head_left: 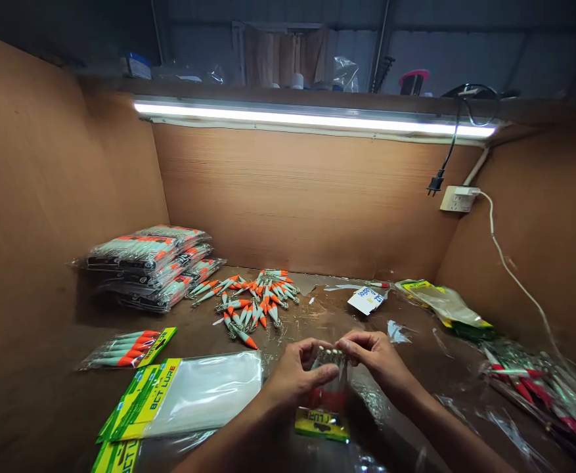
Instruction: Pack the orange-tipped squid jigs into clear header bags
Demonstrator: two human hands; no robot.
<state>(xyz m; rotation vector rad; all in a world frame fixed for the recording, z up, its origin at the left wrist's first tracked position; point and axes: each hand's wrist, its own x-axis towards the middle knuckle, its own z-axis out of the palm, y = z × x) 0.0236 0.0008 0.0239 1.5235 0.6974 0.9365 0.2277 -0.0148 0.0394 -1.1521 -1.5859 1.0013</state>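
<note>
Near the front of the bench, my left hand (301,376) is closed around a clear packet of fishing lures (328,389), thumb across its face. The packet's yellow and green header (322,424) points down toward me, and the white lure ends show at the top. My right hand (372,360) pinches the packet's upper right edge between thumb and fingertips. Left of my hands lies a stack of flat clear bags with yellow-green headers (213,394). Beyond them is a loose pile of orange and pale green lures (255,302). One filled lure packet (129,348) rests at the left.
Bulk packs of lures (154,263) are piled at the back left. A white card (366,300), yellow-headed bags (443,303) and red-white lures (538,387) lie to the right. A plug (435,182) hangs below the shelf; a white cord (507,263) runs down the right wall.
</note>
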